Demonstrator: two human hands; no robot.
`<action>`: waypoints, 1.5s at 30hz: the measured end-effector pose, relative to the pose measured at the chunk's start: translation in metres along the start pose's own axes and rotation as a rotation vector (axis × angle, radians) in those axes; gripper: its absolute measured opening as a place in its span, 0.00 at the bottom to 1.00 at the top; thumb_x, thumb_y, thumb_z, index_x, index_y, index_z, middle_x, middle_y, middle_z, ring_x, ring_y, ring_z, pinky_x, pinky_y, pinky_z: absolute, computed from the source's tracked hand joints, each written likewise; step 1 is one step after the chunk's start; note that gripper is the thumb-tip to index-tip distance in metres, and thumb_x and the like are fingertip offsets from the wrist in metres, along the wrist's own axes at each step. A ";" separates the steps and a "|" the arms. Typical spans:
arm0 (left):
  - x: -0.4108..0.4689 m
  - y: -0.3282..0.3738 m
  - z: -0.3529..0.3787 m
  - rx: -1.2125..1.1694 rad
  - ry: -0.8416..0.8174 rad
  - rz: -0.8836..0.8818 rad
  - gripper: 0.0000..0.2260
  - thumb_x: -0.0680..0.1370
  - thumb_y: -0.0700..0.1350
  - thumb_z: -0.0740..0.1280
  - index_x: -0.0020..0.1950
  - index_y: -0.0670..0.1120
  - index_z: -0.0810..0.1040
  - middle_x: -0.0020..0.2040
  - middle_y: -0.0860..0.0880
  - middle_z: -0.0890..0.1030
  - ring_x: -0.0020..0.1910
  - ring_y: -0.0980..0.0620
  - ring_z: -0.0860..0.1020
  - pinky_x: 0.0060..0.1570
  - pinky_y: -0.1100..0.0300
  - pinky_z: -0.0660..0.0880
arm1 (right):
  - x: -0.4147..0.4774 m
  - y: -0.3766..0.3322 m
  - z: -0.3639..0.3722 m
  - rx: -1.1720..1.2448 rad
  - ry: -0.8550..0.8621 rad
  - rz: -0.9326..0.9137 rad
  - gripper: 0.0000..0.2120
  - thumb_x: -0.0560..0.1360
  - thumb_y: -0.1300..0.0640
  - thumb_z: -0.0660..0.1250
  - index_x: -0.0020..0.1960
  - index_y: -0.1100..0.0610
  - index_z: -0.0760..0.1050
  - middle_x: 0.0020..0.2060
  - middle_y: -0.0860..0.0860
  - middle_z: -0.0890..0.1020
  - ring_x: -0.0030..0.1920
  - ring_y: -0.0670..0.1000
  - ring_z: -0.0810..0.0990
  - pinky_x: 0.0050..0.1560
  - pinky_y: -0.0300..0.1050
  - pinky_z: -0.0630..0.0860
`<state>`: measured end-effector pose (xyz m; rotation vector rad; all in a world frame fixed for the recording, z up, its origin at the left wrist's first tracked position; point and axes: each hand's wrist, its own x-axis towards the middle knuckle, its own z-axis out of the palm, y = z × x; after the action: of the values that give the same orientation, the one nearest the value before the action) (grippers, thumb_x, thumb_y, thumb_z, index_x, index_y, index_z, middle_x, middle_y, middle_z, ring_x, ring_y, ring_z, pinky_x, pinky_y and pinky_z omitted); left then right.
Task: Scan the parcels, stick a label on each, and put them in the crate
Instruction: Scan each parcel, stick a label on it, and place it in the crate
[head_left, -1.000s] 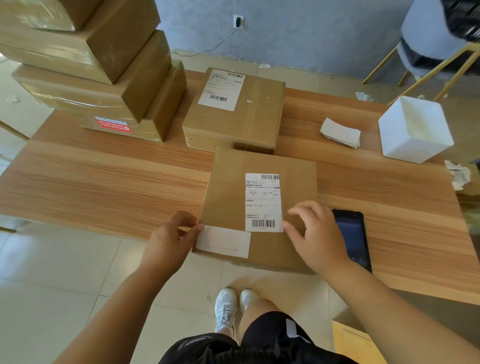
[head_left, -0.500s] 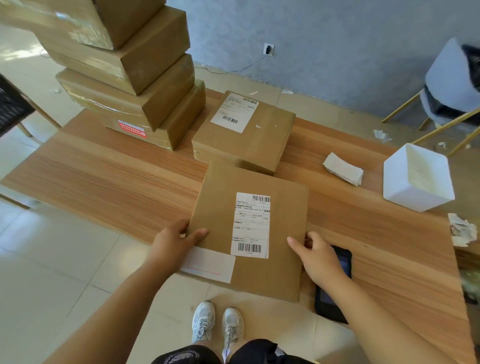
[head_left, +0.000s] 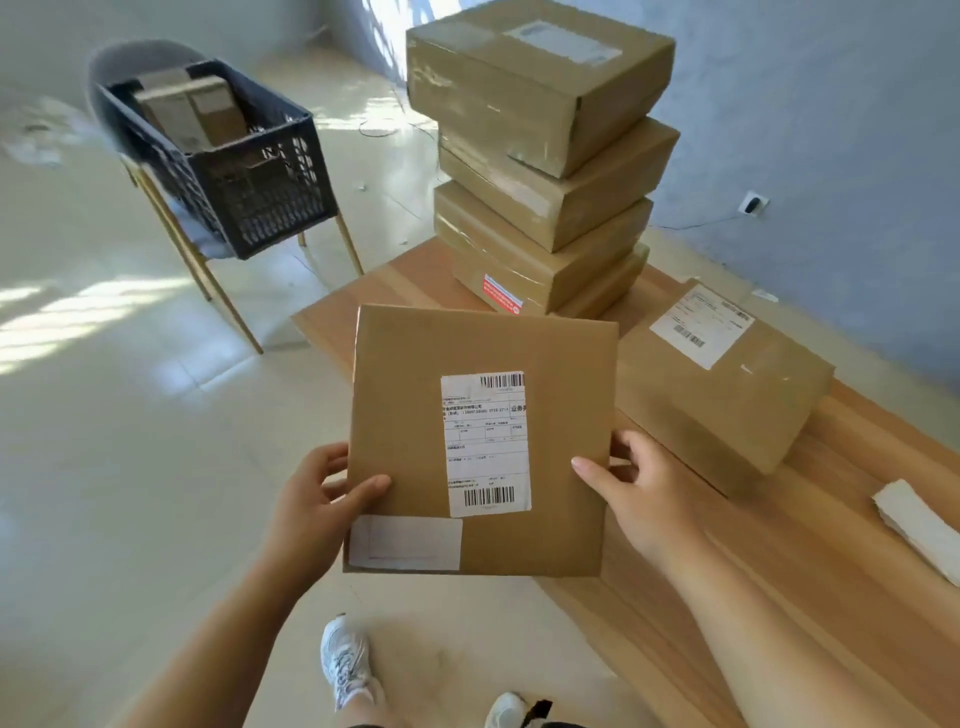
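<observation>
The left hand and right hand pinch the flat brown cardboard parcel by its sides, aloft beside the wooden table. It is best carried level to the black plastic lattice crate, well apart, and lowered in flat.

**One head-worn wide-angle view, facing forward and steeply down**

The camera sits above and behind both hands, at arm's length. The left hand and right hand fill the lower middle, and the flat brown cardboard parcel they grip is centred. The black slatted plastic crate lies beyond and left of the left hand. The light wooden table is under the right hand. White sneakers show below both hands.
</observation>
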<state>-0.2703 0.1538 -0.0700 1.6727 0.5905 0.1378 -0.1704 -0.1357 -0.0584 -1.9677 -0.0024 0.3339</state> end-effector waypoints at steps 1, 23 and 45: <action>0.007 -0.001 -0.017 -0.005 0.025 -0.001 0.15 0.72 0.40 0.72 0.56 0.49 0.74 0.52 0.54 0.79 0.47 0.57 0.80 0.34 0.68 0.76 | 0.011 -0.012 0.017 -0.008 -0.026 -0.021 0.20 0.64 0.38 0.70 0.53 0.42 0.76 0.49 0.35 0.81 0.49 0.39 0.81 0.48 0.44 0.78; 0.255 0.022 -0.314 0.055 0.199 0.040 0.18 0.73 0.48 0.71 0.59 0.60 0.71 0.52 0.56 0.79 0.42 0.61 0.81 0.34 0.67 0.75 | 0.220 -0.213 0.347 0.025 -0.203 -0.126 0.08 0.73 0.55 0.71 0.49 0.42 0.80 0.45 0.37 0.84 0.47 0.40 0.82 0.46 0.41 0.77; 0.633 0.137 -0.486 0.151 0.363 0.107 0.21 0.75 0.48 0.68 0.65 0.58 0.67 0.51 0.53 0.76 0.44 0.54 0.78 0.33 0.66 0.71 | 0.559 -0.453 0.560 0.160 -0.251 -0.133 0.12 0.76 0.47 0.66 0.51 0.55 0.76 0.50 0.50 0.82 0.53 0.53 0.80 0.54 0.53 0.78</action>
<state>0.1145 0.8619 0.0071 1.8410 0.7981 0.4925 0.3038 0.6404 0.0097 -1.7469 -0.2595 0.4762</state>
